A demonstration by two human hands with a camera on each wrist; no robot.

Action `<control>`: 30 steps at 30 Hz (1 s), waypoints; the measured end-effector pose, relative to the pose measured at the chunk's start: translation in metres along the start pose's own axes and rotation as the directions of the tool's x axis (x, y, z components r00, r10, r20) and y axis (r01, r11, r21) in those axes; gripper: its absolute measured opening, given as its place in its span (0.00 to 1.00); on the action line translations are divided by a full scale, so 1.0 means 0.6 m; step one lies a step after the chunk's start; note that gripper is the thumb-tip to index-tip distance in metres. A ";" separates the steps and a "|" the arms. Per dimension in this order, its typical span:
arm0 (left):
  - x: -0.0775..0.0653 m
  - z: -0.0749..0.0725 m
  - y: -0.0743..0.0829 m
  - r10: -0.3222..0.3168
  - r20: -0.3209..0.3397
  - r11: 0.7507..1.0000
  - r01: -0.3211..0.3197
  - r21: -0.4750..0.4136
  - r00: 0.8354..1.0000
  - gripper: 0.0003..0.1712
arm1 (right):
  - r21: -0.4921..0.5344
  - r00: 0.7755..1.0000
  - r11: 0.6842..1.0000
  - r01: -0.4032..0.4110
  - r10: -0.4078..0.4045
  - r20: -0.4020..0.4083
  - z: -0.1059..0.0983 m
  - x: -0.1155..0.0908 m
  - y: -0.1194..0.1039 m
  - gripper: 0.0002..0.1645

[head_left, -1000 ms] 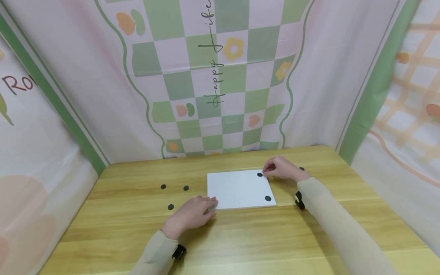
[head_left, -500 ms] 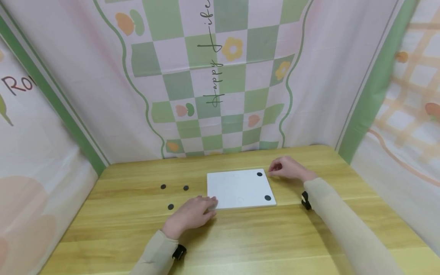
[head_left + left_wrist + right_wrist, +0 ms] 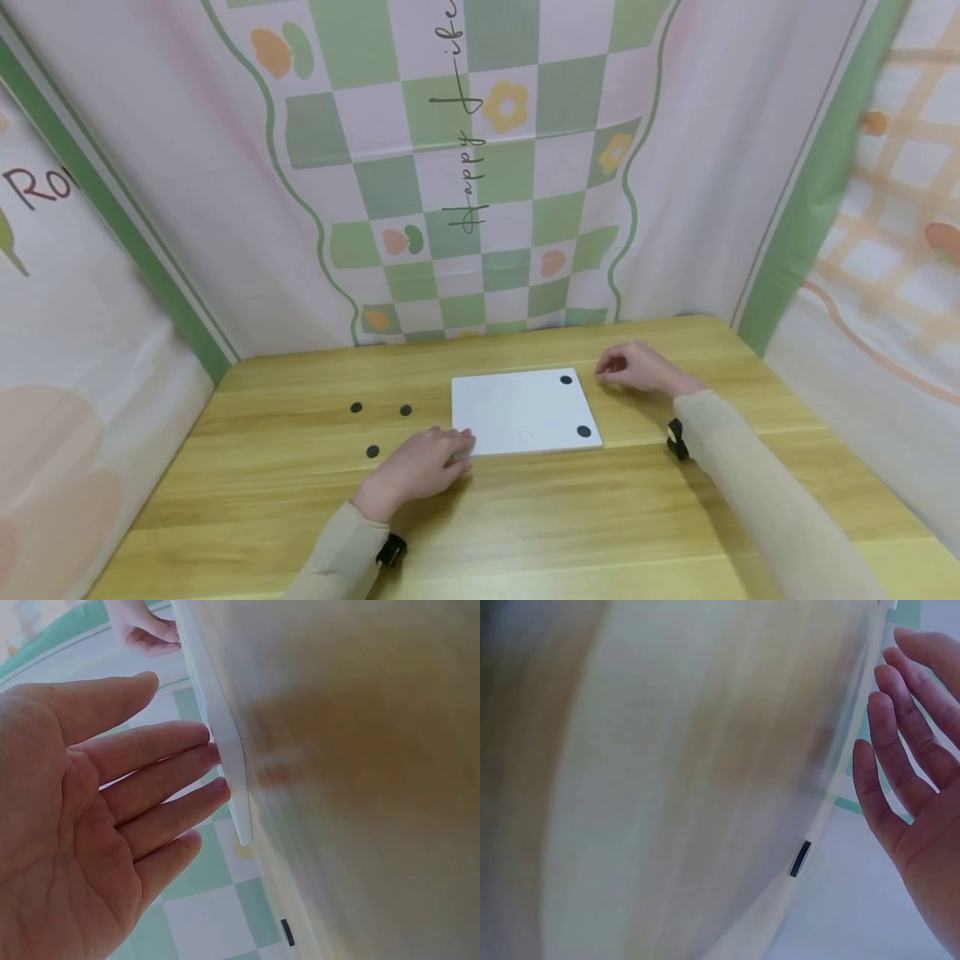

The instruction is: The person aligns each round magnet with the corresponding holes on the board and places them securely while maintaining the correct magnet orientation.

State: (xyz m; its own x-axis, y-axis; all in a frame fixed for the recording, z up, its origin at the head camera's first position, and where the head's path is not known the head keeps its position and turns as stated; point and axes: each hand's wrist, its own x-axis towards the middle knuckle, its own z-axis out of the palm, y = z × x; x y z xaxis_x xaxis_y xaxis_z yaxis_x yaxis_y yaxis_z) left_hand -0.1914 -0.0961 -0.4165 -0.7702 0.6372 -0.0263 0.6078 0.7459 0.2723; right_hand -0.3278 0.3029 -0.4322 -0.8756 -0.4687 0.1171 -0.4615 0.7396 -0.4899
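A thin white rectangular board lies on the table, with a round black disc near its far right corner and another black disc near its front right corner. The fingertips of my left hand rest on the board's front left corner; in the left wrist view its fingers are extended and the palm is bare. My right hand is off the board's right edge, fingers loosely bent. Nothing shows between those fingers in the right wrist view, where a black disc lies on the table beyond them.
Three more black discs lie left of the board: one far left, one closer to the board and one in front. The wooden table ends at a patterned curtain behind, with curtains at both sides.
My right hand has moved right, away from the disc at the board's far right corner, which stays in place. The loose disc behind that hand is now hidden in the head view. My left hand stays put.
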 end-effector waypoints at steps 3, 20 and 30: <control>0.000 0.000 0.000 -0.003 0.003 1.000 0.003 -0.002 1.000 0.24 | -0.005 1.000 1.000 -0.016 0.015 -0.010 -0.001 -0.003 0.006 0.06; -0.003 -0.006 0.003 -0.006 0.007 1.000 0.006 -0.006 1.000 0.24 | -0.026 0.998 0.999 -0.046 0.044 -0.054 -0.012 -0.010 0.028 0.09; -0.003 -0.006 0.001 -0.010 0.011 1.000 0.010 -0.010 1.000 0.24 | -0.051 0.995 0.996 -0.076 0.072 -0.073 -0.021 -0.012 0.034 0.11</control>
State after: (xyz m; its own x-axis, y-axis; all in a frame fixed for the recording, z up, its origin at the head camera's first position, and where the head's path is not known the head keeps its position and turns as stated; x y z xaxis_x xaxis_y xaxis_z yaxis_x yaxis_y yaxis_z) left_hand -0.1905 -0.0974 -0.4131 -0.7739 0.6321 -0.0396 0.5984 0.7502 0.2813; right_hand -0.3328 0.3275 -0.4323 -0.9145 -0.3779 0.1444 -0.4007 0.7966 -0.4527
